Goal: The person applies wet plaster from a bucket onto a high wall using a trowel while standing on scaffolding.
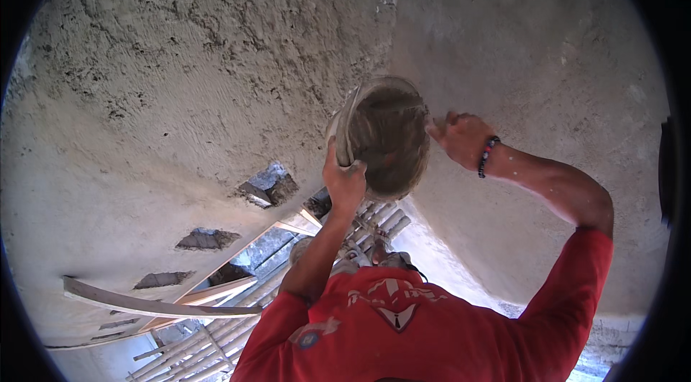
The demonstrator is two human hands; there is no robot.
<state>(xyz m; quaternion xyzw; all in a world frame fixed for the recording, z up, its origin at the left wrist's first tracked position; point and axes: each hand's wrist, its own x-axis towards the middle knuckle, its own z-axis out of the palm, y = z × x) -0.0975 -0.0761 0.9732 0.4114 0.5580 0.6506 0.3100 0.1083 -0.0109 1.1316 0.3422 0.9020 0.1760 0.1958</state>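
My left hand is closed on the rim of a round, mortar-smeared bucket, with the thumb over the edge. The bucket is tilted so that its mouth shows, and wet grey mortar coats its inside. Beside the bucket's right rim is my right hand, its fingers curled and the fingertips at the edge. What those fingers hold, if anything, I cannot make out. A dark straight-edged shape crosses the upper part of the bucket's mouth; its kind is unclear.
A rough plastered wall rises on the left and meets a smoother wall in a corner. Several holes, one of them a square hole, break the left wall. A curved wooden strip juts out at lower left, near bamboo poles below me.
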